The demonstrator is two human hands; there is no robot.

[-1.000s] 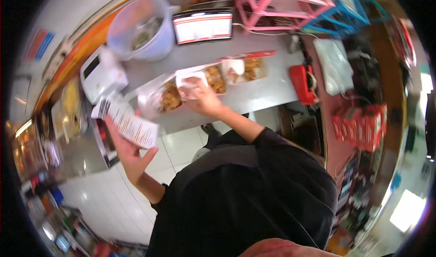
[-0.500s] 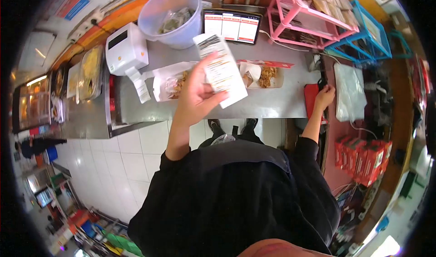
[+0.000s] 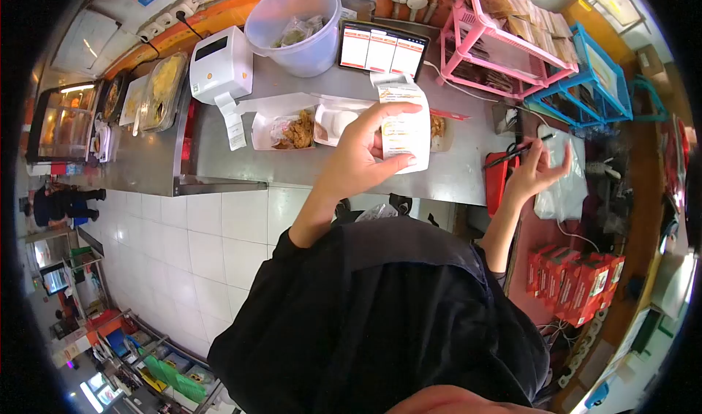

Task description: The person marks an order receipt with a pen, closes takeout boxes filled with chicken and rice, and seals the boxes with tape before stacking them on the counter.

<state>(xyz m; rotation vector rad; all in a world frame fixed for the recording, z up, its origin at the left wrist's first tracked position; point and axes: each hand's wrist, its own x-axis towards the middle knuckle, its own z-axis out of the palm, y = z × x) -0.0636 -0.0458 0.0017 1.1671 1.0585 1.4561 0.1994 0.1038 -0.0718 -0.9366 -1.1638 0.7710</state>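
Observation:
My left hand (image 3: 358, 151) grips a long printed receipt (image 3: 404, 140) between thumb and fingers, above the counter. Behind it stand open food boxes. The left box (image 3: 265, 142) holds fried chicken (image 3: 298, 130) and something in clear wrap; the receipt partly covers the other box (image 3: 329, 134). Over at the right edge of the counter, my right hand (image 3: 532, 176) pinches a slim black pen-shaped object (image 3: 516, 153), its other fingers spread. A red case (image 3: 497, 180) lies just left of that hand, and a stack of clear plastic bags (image 3: 559, 187) lies beyond it.
On the steel counter (image 3: 453, 172) stand a label printer (image 3: 221, 66), a plastic bucket (image 3: 294, 59) and a tablet (image 3: 382, 50). Pink (image 3: 497, 41) and blue (image 3: 585, 81) racks rise at the back right. Red boxes (image 3: 574, 286) stand at the right. Another person (image 3: 62, 203) is far left.
My left hand and the receipt have shifted right, and the receipt's top now curls back. My right hand has turned up with the black object lifted from by the red case. The view has shifted slightly.

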